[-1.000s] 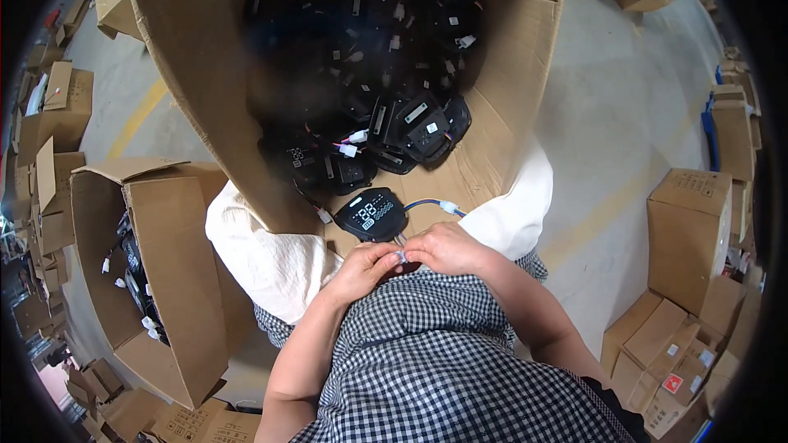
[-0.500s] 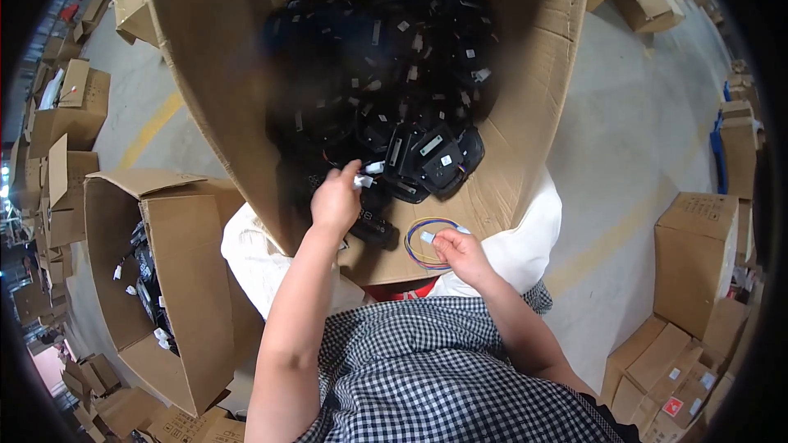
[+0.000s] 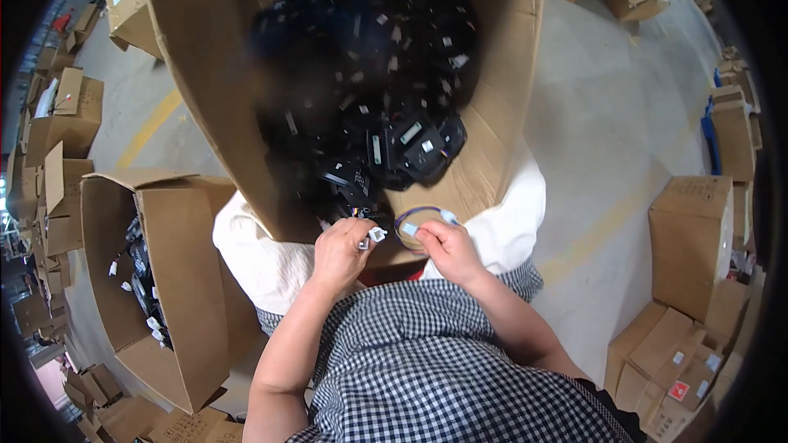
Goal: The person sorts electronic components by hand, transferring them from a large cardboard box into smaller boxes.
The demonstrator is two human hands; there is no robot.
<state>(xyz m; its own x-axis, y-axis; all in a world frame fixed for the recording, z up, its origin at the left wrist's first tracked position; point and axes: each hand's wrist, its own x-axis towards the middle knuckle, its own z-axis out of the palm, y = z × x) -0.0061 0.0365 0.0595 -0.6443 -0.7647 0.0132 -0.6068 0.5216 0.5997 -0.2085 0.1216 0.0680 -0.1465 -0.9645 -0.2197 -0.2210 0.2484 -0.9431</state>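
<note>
White plug (image 3: 377, 235) held just below the frame's centre, hollow end facing right. To its right, not touching it, a held pale connector (image 3: 410, 230); a thin, multicoloured cable (image 3: 419, 209) curves in a loop above.

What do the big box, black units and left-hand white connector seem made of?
Big box: apparently cardboard, matte brown, with thin, bowed walls. Black units: probably plastic, given smooth, faintly shiny casings. White connector, in the left hand: likely moulded plastic, opaque and sharp-edged.

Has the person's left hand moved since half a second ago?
Yes: the left hand has drawn back, toward the near edge of the big open carton.
</note>
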